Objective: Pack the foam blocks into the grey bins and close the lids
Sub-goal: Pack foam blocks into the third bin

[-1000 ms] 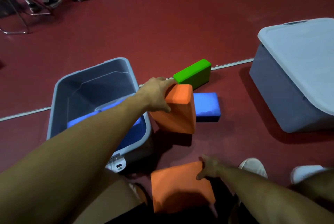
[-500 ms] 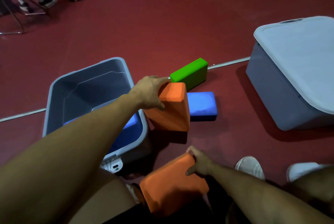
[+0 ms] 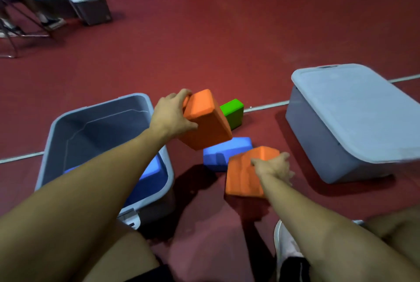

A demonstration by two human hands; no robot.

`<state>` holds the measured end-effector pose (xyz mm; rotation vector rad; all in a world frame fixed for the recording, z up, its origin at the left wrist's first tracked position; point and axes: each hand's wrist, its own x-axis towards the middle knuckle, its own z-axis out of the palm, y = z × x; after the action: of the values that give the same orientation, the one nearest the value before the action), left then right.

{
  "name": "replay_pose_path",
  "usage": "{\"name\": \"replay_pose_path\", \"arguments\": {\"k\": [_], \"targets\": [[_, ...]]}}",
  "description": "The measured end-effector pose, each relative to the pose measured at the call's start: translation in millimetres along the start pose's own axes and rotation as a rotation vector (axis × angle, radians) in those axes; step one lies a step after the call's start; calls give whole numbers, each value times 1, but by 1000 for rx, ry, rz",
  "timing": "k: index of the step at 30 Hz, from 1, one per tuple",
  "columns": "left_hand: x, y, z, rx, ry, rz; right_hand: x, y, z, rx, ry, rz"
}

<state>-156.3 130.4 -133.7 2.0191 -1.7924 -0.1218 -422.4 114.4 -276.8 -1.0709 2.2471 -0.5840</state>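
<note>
My left hand (image 3: 171, 116) grips an orange foam block (image 3: 205, 120), held in the air just right of the open grey bin (image 3: 95, 127). A blue block (image 3: 151, 170) lies inside that bin. My right hand (image 3: 273, 168) holds a second orange block (image 3: 242, 175), tilted above the floor. On the floor between them lies another blue block (image 3: 223, 153), and a green block (image 3: 234, 111) stands behind the raised orange one. A second grey bin (image 3: 318, 143) with its lid (image 3: 359, 109) on sits at the right.
Red floor with a white line (image 3: 266, 106) running across it. Further grey bins (image 3: 91, 6) and a person's legs by a chair (image 3: 13, 31) are at the far left. My knees and a white shoe (image 3: 285, 245) fill the bottom edge.
My left hand has raised its orange block higher beside the open bin. My right hand has lifted the other orange block from near my feet up and forward, over the blue block.
</note>
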Motion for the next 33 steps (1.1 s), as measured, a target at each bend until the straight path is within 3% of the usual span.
{"name": "replay_pose_path", "arguments": {"k": [7, 10, 15, 19, 22, 29, 33], "targets": [[-5, -19, -38, -114, 260, -200, -37, -80, -19, 295, 292, -369], [-15, -46, -70, -73, 393, -206, -60, -117, -11, 415, 280, -561], [-49, -117, -129, 77, 562, -250, -126, -183, 26, 394, 275, -909], [-85, -185, -153, 244, 505, -309, -181, -217, 74, 182, 251, -1317], [-108, -232, -152, 308, 438, -337, -201, -234, 112, 33, 173, -1519], [-96, -289, -123, 293, 360, -203, -190, -263, 173, -126, 83, -1707], [-80, -318, -98, 228, 255, -189, -175, -272, 202, -226, -97, -1749]]}}
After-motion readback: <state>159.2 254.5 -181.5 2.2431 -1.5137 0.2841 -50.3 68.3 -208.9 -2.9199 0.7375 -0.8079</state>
